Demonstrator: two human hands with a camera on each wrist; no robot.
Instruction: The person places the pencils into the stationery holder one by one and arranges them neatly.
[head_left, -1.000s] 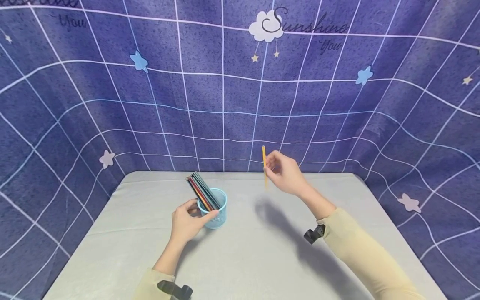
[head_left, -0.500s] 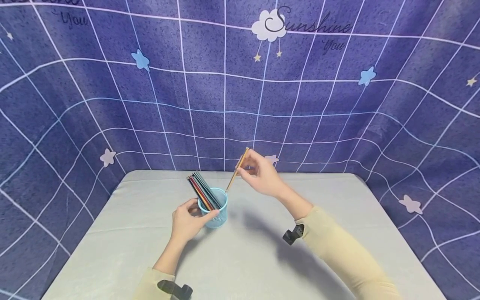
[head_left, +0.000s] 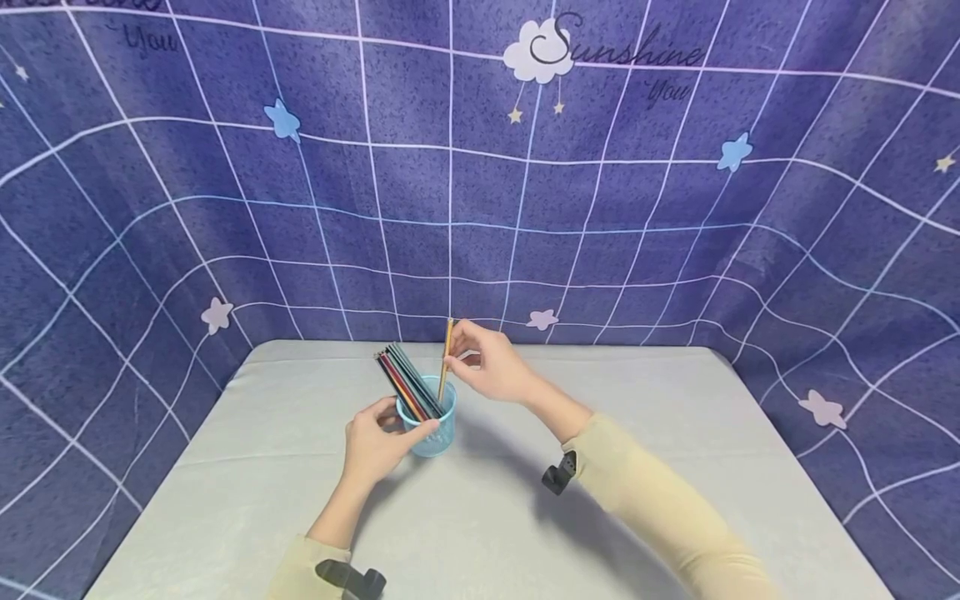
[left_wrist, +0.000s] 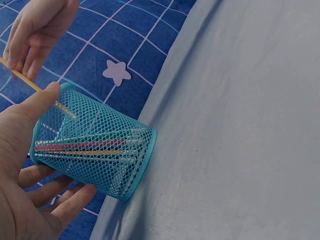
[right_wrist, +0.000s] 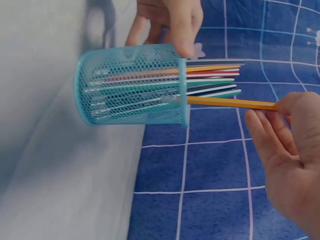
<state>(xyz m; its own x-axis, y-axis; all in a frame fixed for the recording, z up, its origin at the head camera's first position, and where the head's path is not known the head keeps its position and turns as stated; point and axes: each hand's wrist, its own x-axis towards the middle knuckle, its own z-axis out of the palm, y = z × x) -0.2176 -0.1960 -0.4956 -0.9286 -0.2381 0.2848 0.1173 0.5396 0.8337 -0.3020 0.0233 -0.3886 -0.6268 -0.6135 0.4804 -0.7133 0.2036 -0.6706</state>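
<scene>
A light blue mesh pencil cup [head_left: 432,442] stands on the table, with several coloured pencils [head_left: 405,379] leaning to the left inside it. My left hand [head_left: 375,442] holds the cup from the left, its thumb by the rim and its fingers round the far side. Between thumb and fingers, my right hand [head_left: 491,362] pinches a yellow pencil [head_left: 447,350] near its upper end. In the right wrist view the lower end of this yellow pencil [right_wrist: 225,102] is inside the cup, beside the other pencils. The left wrist view shows its tip through the mesh [left_wrist: 95,120].
A pale cloth covers the table [head_left: 300,492]. Behind it and along both sides hangs a purple-blue curtain [head_left: 480,192] with a grid, stars and a cloud. Each wrist wears a black camera mount [head_left: 558,473].
My right hand has moved left and down with the yellow pencil, from right of the cup to above it, and the pencil's lower end has entered the cup. My left hand has stayed put.
</scene>
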